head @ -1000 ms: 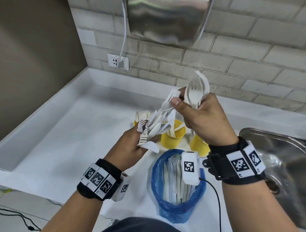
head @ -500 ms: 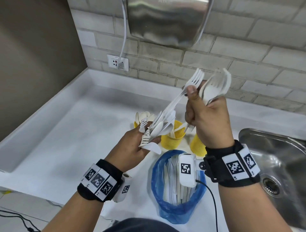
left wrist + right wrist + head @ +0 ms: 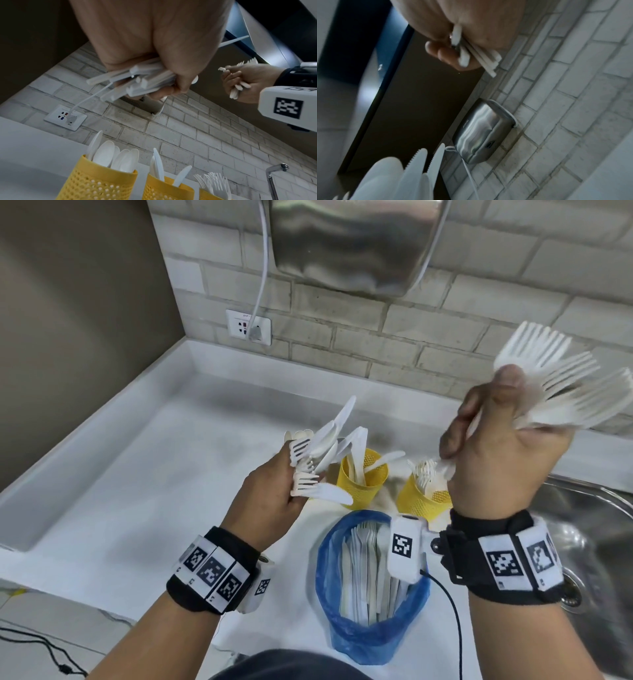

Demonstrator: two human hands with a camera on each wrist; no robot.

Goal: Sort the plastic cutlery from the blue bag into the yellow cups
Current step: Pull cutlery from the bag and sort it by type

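Head view shows the sort partly complete. Three yellow cups stand in a row on the white table [image 3: 137,508], far of the blue bag [image 3: 346,635]. The left wrist view confirms their contents: the spoon cup [image 3: 96,181] on the left holds spoons, the knife cup [image 3: 361,481] in the middle holds knives, and the fork cup [image 3: 424,501] on the right holds forks.

Current hand state:
- The left hand [image 3: 274,498] is clenched round a mixed bundle [image 3: 322,460] of spoons, knives and forks, held above the table just left of the knife cup. The handle ends protrude from the fist in the left wrist view.
- The right hand [image 3: 503,446] is raised well above the fork cup, its fingers [image 3: 447,54] curled round several forks [image 3: 565,385], with tines fanned out up and to the right. This hand is blurred, so the exact count cannot be read.

Remaining work, as judged from the present layout:
1. Deposit the gripped forks in the fork cup.
2. Separate the mixed bundle by type into the three cups.
3. Empty the blue bag, which stands open at the near edge of the table and contains many pieces of cutlery.

On this evidence, a substantial part of the task is outstanding.
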